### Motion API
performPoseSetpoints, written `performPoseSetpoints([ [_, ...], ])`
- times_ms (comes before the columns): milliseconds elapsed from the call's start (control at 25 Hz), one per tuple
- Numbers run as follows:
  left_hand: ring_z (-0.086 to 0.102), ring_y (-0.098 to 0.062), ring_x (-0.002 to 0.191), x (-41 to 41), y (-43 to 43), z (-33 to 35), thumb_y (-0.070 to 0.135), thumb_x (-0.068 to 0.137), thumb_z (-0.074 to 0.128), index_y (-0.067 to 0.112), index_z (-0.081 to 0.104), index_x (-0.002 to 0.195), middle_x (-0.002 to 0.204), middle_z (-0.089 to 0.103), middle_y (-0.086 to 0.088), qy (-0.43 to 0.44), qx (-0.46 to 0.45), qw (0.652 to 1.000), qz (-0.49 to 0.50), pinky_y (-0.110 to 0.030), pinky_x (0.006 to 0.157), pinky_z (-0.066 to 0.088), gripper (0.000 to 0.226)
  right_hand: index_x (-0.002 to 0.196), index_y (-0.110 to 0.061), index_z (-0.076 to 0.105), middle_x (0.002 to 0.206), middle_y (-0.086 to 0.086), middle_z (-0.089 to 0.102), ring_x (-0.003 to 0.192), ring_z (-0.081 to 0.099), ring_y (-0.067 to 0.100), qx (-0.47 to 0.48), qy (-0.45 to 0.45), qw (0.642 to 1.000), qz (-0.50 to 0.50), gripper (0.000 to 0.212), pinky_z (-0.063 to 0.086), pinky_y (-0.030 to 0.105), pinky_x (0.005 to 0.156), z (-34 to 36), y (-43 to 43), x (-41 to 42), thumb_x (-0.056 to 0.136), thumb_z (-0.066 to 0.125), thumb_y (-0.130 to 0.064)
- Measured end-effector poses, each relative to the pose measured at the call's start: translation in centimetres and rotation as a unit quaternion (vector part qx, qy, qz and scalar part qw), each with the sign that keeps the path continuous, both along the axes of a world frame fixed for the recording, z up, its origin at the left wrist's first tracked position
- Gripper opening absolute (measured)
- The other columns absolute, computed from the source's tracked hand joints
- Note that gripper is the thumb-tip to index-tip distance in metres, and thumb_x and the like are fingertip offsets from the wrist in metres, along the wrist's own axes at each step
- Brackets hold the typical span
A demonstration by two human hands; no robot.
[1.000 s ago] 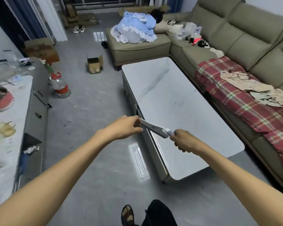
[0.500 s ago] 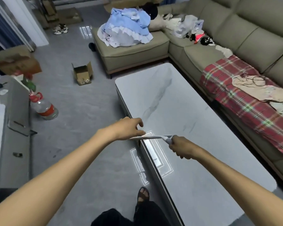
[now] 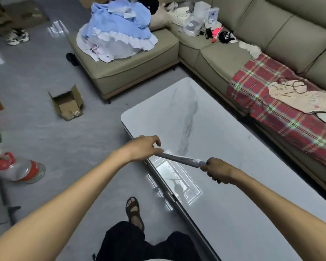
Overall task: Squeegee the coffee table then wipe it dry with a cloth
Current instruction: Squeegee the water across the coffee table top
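A grey squeegee (image 3: 179, 159) stretches between my two hands, just above the left edge of the white marble coffee table (image 3: 224, 140). My right hand (image 3: 217, 171) grips its handle with curled fingers. My left hand (image 3: 144, 148) pinches the far end of the blade, out past the table's left edge. A bright ceiling light reflects off the tabletop right under the squeegee. No cloth for drying is clearly in view.
An L-shaped green sofa (image 3: 233, 59) wraps the far and right sides, loaded with blue laundry (image 3: 117, 29), bags and a red plaid blanket (image 3: 282, 113). On the grey floor lie an open cardboard box (image 3: 67, 103) and a large water bottle (image 3: 19, 170). My sandalled foot (image 3: 134, 211) stands beside the table.
I have stepped closer along the table's left side, so the table fills more of the view. Both hands keep hold of the squeegee, which has tilted slightly down toward my right hand.
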State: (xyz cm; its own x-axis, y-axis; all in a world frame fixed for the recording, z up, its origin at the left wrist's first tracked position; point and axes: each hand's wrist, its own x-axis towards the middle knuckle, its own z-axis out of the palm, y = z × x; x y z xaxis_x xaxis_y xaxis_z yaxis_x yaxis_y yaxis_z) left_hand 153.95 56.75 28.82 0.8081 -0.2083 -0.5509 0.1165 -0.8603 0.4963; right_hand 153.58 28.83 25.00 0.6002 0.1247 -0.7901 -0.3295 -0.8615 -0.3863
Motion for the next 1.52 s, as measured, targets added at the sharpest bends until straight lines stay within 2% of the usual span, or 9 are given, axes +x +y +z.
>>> performPoseSetpoints([
  [160, 0.068, -0.012, 0.076, 11.0, 3.8, -0.6, 0.046, 0.086, 0.056, 0.03, 0.058, 0.108, 0.098, 0.071, 0.0, 0.011, -0.007, 1.0, -0.025, -0.031, 0.08, 0.053, 0.027, 0.088, -0.014, 0.05, 0.076, 0.006, 0.052, 0.052, 0.044, 0.019, 0.025, -0.047, 0.993, -0.104, 0.031, 0.034, 0.021, 0.041, 0.6, 3.7, 7.9, 0.098, 0.039, -0.041],
  [280, 0.069, -0.008, 0.079, 19.4, 4.6, -2.6, 0.046, 0.085, 0.055, 0.033, 0.059, 0.101, 0.095, 0.073, 0.002, 0.032, -0.02, 0.999, -0.035, -0.029, 0.071, 0.051, 0.022, 0.128, -0.015, 0.04, 0.09, 0.012, 0.057, 0.07, 0.052, 0.029, -0.013, -0.116, 0.991, -0.065, 0.032, 0.042, 0.031, 0.062, -1.1, 5.4, 14.4, 0.1, 0.038, -0.031],
  [360, 0.068, -0.01, 0.084, 24.0, 5.0, -5.0, 0.047, 0.084, 0.055, 0.035, 0.059, 0.099, 0.095, 0.072, 0.004, 0.045, -0.023, 0.998, -0.025, -0.031, 0.073, 0.051, 0.02, 0.138, -0.011, 0.033, 0.101, 0.019, 0.062, 0.085, 0.057, 0.035, -0.046, -0.133, 0.989, -0.047, 0.039, 0.041, 0.034, 0.07, -3.7, 6.2, 18.6, 0.101, 0.038, -0.024],
  [520, 0.061, -0.016, 0.098, 33.3, 6.4, -12.3, 0.042, 0.086, 0.056, 0.031, 0.06, 0.105, 0.106, 0.066, 0.006, 0.072, -0.019, 0.997, 0.023, -0.032, 0.084, 0.05, 0.022, 0.132, -0.006, 0.041, 0.114, 0.026, 0.061, 0.085, 0.054, 0.033, -0.031, -0.075, 0.988, -0.129, 0.034, 0.038, 0.03, 0.063, -10.6, 7.5, 28.0, 0.102, 0.037, -0.022],
  [680, 0.056, -0.018, 0.101, 40.8, 6.8, -19.2, 0.038, 0.089, 0.057, 0.025, 0.056, 0.117, 0.117, 0.061, 0.0, 0.069, -0.003, 0.998, 0.01, -0.032, 0.083, 0.045, 0.031, 0.123, -0.012, 0.046, 0.097, 0.021, 0.067, 0.067, 0.059, 0.033, -0.011, -0.104, 0.968, -0.227, 0.031, 0.039, 0.025, 0.045, -14.5, 7.4, 36.3, 0.103, 0.035, -0.033],
  [800, 0.053, -0.023, 0.108, 47.4, 6.1, -27.5, 0.034, 0.092, 0.056, 0.019, 0.047, 0.127, 0.133, 0.048, -0.005, 0.059, 0.021, 0.997, -0.039, -0.033, 0.086, 0.043, 0.039, 0.122, -0.011, 0.043, 0.096, 0.022, 0.066, 0.081, 0.062, 0.041, -0.071, -0.14, 0.965, -0.209, 0.026, 0.049, 0.039, 0.068, -20.2, 7.6, 41.9, 0.102, 0.034, -0.025],
  [1001, 0.038, -0.029, 0.132, 57.8, 7.1, -40.2, 0.03, 0.09, 0.059, 0.01, 0.044, 0.128, 0.144, 0.032, -0.013, -0.001, 0.064, 0.993, -0.102, -0.038, 0.105, 0.038, 0.045, 0.129, -0.011, 0.04, 0.102, 0.024, 0.063, 0.091, 0.056, 0.046, -0.153, -0.228, 0.948, -0.161, 0.031, 0.037, 0.04, 0.071, -28.8, 7.8, 52.1, 0.1, 0.038, -0.02],
  [1281, -0.002, -0.043, 0.148, 59.4, 5.8, -47.3, 0.022, 0.091, 0.045, -0.002, 0.038, 0.125, 0.153, 0.005, -0.038, 0.037, 0.083, 0.977, -0.193, -0.044, 0.118, 0.018, 0.042, 0.133, -0.02, 0.04, 0.117, 0.024, 0.06, 0.104, 0.053, 0.045, -0.184, -0.253, 0.933, -0.179, 0.037, 0.037, 0.038, 0.074, -35.4, 8.4, 67.1, 0.096, 0.037, -0.018],
  [1521, -0.007, -0.05, 0.145, 60.9, 3.9, -46.3, 0.034, 0.09, 0.039, 0.002, 0.026, 0.138, 0.152, -0.005, -0.042, 0.103, 0.092, 0.975, -0.175, -0.047, 0.118, 0.016, 0.059, 0.146, -0.032, 0.025, 0.108, 0.026, 0.06, 0.087, 0.052, 0.042, -0.196, -0.21, 0.947, -0.144, 0.056, 0.038, 0.038, 0.071, -35.6, 8.8, 64.0, 0.095, 0.035, -0.014],
])
